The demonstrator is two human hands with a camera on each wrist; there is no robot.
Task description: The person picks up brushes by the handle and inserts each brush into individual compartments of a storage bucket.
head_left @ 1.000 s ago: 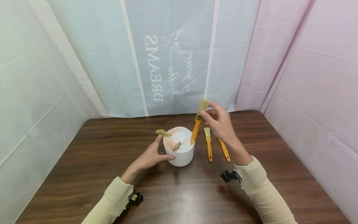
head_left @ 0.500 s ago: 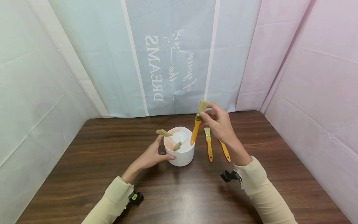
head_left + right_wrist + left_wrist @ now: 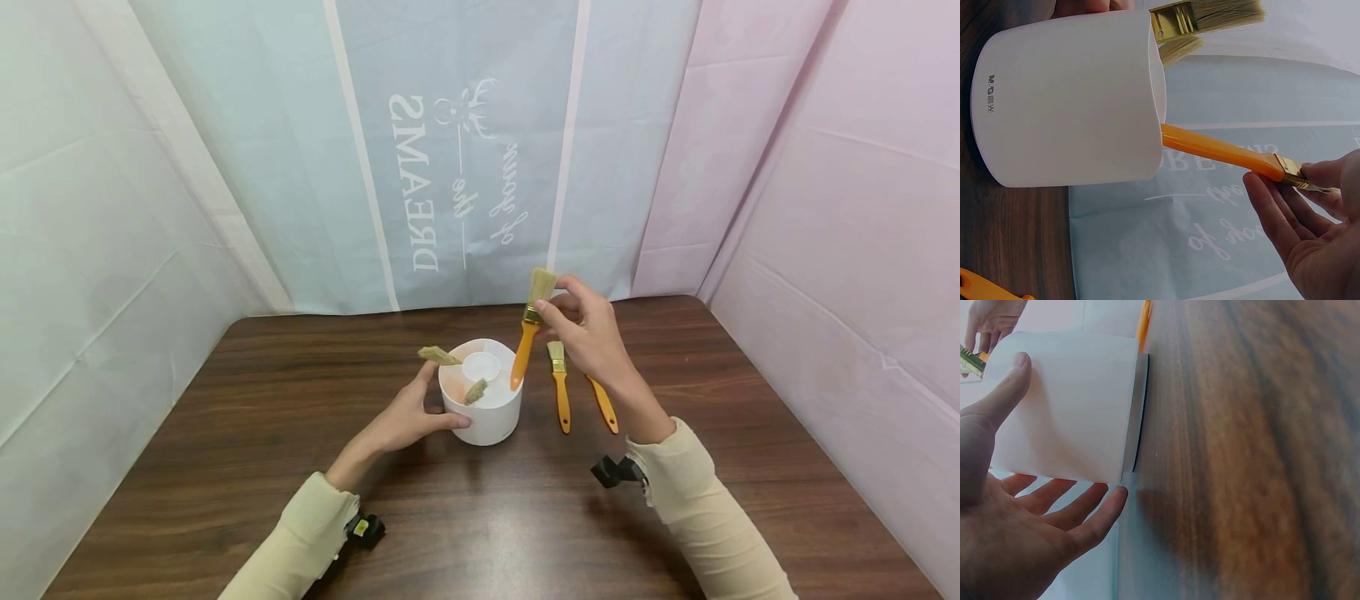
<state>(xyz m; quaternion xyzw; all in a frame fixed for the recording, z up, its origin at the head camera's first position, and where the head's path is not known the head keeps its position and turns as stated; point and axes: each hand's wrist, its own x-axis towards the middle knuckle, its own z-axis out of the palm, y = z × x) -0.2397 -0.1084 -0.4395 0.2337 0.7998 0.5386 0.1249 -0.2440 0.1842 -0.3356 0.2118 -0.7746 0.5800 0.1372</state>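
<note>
My left hand [image 3: 405, 412] holds a white round pen holder [image 3: 491, 425], thumb on its near side and fingers round the far left. Two paintbrushes stand in it, bristles up: one leaning left [image 3: 438, 357], the other a shorter-looking brush [image 3: 476, 392] near the front. My right hand [image 3: 588, 333] pinches a third paintbrush [image 3: 522, 354] by its metal band, bristles up and orange handle down. That handle's end is at the holder's right-hand opening; in the right wrist view the holder's rim [image 3: 1157, 87] hides the tip.
Two more orange-handled paintbrushes lie on the dark wooden table right of the holder: one fully visible [image 3: 559, 392], the other [image 3: 602, 404] partly covered by my right hand. Printed cloth [image 3: 480, 208] hangs along the table's back edge, with pale cloth walls at both sides.
</note>
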